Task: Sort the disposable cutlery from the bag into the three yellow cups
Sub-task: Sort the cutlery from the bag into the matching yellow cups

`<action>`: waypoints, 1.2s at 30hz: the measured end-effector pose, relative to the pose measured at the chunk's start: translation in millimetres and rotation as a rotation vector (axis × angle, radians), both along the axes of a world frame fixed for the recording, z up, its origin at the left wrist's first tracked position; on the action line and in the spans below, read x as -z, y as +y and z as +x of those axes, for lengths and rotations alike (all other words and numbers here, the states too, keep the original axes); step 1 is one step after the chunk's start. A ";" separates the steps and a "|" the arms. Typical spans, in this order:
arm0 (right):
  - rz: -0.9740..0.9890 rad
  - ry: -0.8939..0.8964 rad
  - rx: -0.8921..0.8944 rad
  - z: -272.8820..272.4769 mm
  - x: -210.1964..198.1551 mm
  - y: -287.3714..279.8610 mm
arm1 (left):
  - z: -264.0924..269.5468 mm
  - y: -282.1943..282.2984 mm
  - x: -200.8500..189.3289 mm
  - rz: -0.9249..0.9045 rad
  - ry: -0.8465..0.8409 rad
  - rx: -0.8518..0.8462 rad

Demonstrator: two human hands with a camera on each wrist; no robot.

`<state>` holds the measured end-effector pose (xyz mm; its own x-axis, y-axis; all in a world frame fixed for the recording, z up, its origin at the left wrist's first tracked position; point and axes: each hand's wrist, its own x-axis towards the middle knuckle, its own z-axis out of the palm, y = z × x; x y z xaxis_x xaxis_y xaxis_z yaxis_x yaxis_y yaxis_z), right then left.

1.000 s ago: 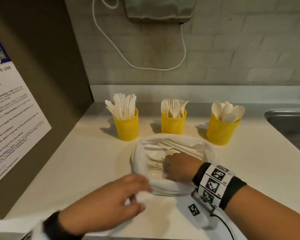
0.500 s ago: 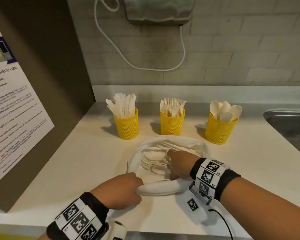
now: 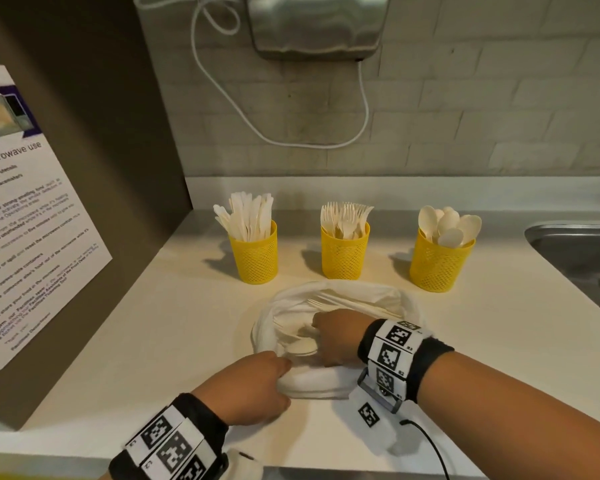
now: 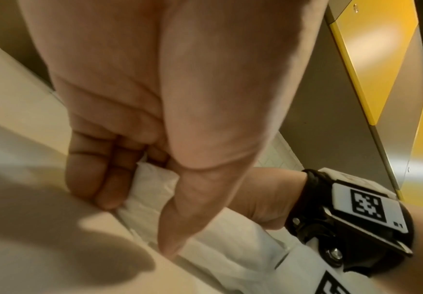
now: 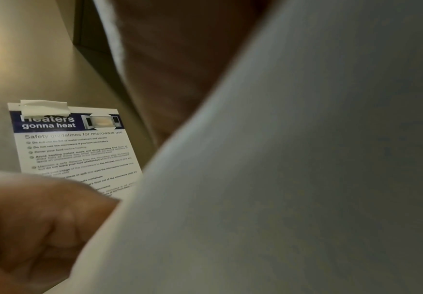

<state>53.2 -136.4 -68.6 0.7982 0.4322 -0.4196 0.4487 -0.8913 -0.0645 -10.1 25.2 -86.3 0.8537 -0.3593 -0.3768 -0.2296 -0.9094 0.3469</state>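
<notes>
Three yellow mesh cups stand in a row at the back of the counter: knives in the left cup [image 3: 254,253], forks in the middle cup [image 3: 343,251], spoons in the right cup [image 3: 436,264]. In front of them lies the white bag [image 3: 340,294], rolled open, with loose forks [image 3: 329,302] and a spoon [image 3: 302,346] inside. My left hand [image 3: 257,386] grips the bag's near rim; the left wrist view shows the fold [image 4: 152,185] pinched between thumb and fingers. My right hand [image 3: 336,337] is down inside the bag on the cutlery, its fingertips hidden. The bag [image 5: 306,179] fills the right wrist view.
A steel sink [image 3: 575,251] is sunk into the counter at the right. A brown side panel with a microwave poster [image 3: 32,220] closes off the left. A hand dryer [image 3: 316,26] and its cord hang on the wall above the cups.
My left hand came in from the near left and took hold of the bag's near rim. My right hand stayed in the bag and shifted a little among the cutlery.
</notes>
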 end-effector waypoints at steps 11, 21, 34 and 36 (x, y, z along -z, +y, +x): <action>0.814 0.068 0.235 11.4 -48.1 -50.3 | 9.5 11.5 -2.7 -0.159 0.101 -0.249; 1.574 0.018 0.572 0.6 13.6 -32.5 | 8.5 7.0 -3.3 -0.095 0.099 -0.195; 1.349 0.094 0.565 15.1 -7.8 -38.2 | 32.3 -14.3 -61.9 -0.471 -0.405 -0.178; 1.357 0.148 0.552 16.7 -10.5 -36.8 | 45.8 -29.0 -73.8 -0.584 -0.491 -0.145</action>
<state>69.9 -173.2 -58.1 0.9759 0.2144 -0.0407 -0.0051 -0.1641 -0.9864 35.7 -3.8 -12.5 0.9275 -0.2551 0.2732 -0.3737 -0.6428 0.6686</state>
